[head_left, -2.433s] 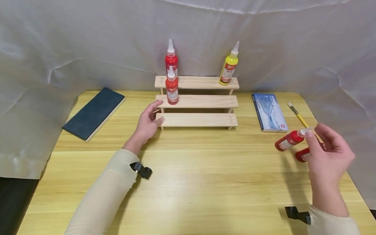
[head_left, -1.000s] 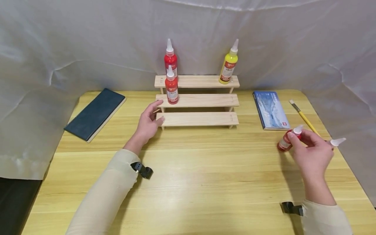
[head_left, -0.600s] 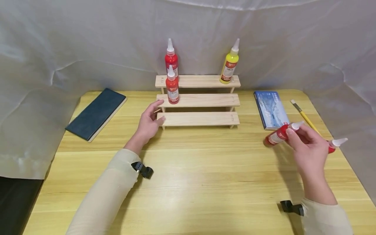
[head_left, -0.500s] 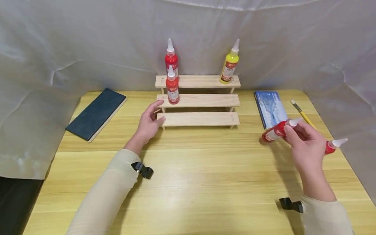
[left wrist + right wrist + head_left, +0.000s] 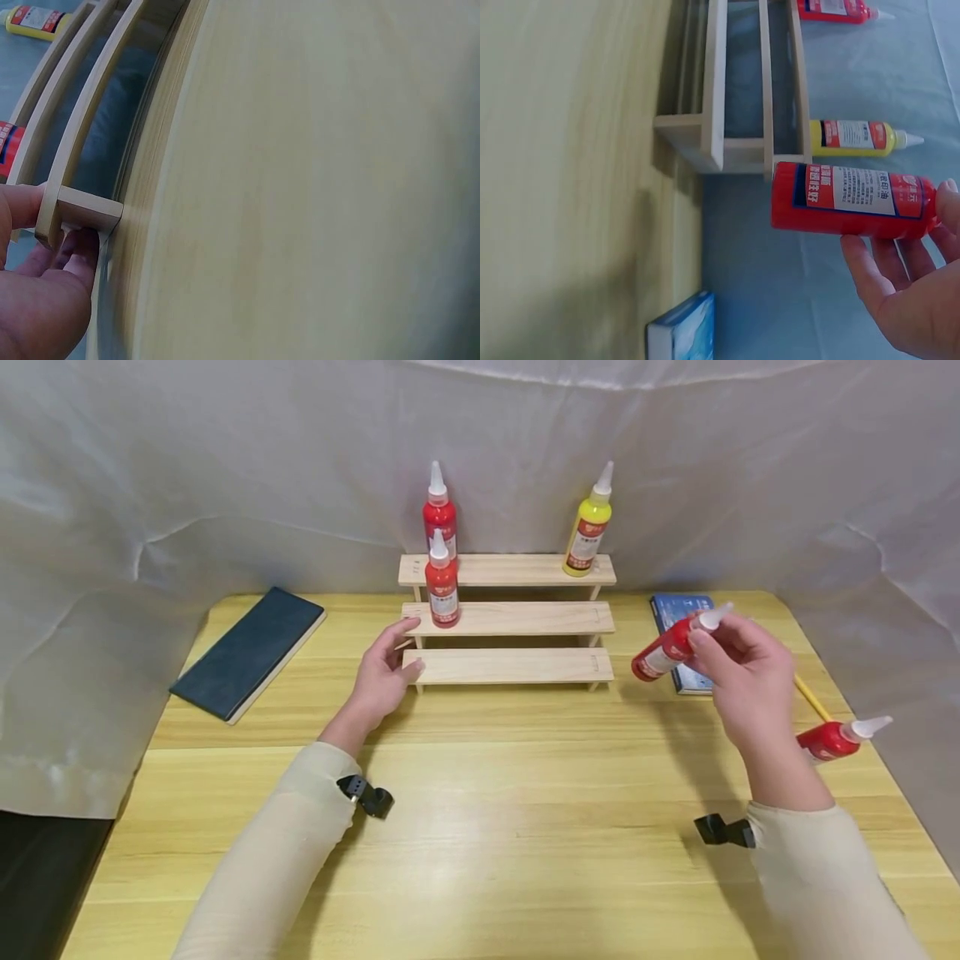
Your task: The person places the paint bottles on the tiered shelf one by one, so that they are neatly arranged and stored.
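Note:
My right hand holds a red squeeze bottle by its neck, near the white nozzle. The bottle is tilted in the air, right of the three-step wooden rack and over part of the blue box. My left hand grips the rack's left end; in the left wrist view its thumb and fingers are around the lowest step's end. Red bottles stand at the left of the top step and middle step. At the top step's right end stands a yellow bottle. The lowest step bears nothing.
Another red bottle is at the right, partly hidden by my right forearm. Beyond my right hand are a blue picture-covered box and a yellow-handled brush. A dark notebook lies at the left. Grey cloth hangs behind the table.
My right hand took a red bottle at the right, lifted it and carried it left and away from me toward the rack. My left hand has stayed on the rack's left end.

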A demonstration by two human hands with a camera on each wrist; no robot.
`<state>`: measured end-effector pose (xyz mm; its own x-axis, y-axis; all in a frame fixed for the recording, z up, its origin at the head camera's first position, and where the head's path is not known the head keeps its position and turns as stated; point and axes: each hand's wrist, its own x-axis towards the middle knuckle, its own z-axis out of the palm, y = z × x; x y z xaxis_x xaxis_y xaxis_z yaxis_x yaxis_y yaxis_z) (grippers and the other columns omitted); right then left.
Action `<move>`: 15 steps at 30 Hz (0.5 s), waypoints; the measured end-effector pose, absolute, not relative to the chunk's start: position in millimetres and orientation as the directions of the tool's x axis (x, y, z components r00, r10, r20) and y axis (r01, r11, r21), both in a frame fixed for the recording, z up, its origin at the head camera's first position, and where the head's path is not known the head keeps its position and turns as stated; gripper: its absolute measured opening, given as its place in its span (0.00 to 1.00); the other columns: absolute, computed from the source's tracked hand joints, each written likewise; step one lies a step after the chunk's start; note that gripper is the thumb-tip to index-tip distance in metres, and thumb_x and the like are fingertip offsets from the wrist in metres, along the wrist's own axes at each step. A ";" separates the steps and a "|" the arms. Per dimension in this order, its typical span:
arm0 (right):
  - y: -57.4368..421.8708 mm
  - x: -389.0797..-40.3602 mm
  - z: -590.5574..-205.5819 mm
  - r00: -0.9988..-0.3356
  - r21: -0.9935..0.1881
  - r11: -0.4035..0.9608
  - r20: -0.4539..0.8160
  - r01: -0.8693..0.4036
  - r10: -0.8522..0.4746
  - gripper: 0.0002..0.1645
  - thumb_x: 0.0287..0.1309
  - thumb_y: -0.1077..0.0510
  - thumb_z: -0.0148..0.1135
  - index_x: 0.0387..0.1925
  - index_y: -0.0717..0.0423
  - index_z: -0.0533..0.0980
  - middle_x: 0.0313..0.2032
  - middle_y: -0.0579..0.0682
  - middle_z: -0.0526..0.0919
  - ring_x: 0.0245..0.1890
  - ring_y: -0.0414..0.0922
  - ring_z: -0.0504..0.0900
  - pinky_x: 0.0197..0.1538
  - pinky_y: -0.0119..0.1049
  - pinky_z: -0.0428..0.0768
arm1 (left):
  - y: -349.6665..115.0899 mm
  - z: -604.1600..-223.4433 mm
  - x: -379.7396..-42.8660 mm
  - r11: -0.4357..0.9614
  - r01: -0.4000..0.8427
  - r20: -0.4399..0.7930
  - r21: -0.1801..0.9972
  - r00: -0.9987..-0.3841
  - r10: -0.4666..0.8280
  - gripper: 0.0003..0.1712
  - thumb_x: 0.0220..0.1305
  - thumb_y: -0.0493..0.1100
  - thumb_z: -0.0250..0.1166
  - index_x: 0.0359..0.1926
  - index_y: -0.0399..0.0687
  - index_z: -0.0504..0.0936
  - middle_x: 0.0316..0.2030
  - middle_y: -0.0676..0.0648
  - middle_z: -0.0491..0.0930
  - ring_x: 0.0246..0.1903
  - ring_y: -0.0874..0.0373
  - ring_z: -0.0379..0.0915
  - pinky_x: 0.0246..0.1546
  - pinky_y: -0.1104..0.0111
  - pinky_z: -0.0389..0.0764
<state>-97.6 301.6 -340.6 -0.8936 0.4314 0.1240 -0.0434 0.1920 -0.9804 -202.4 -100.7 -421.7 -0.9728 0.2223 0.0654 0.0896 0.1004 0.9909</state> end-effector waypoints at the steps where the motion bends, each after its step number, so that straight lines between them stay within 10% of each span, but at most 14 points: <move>1: 299.8 -101.5 -339.5 -0.900 -0.983 0.172 0.131 -0.064 0.416 0.22 0.59 0.58 0.71 0.56 0.57 0.82 0.48 0.53 0.80 0.46 0.45 0.79 0.41 0.29 0.81 | -100.6 -421.6 -202.2 0.099 0.091 0.067 0.991 -0.973 0.222 0.35 0.63 0.19 0.58 0.69 0.41 0.69 0.69 0.41 0.65 0.65 0.43 0.63 0.66 0.54 0.64; 15: 275.1 -158.7 -325.6 -0.942 -0.974 0.187 0.179 -0.129 0.284 0.21 0.60 0.57 0.70 0.55 0.56 0.82 0.50 0.56 0.81 0.47 0.48 0.78 0.42 0.29 0.82 | -100.6 -422.5 -202.2 0.088 0.085 0.064 0.993 -0.974 0.218 0.35 0.63 0.19 0.58 0.70 0.41 0.69 0.67 0.39 0.67 0.65 0.43 0.64 0.66 0.55 0.64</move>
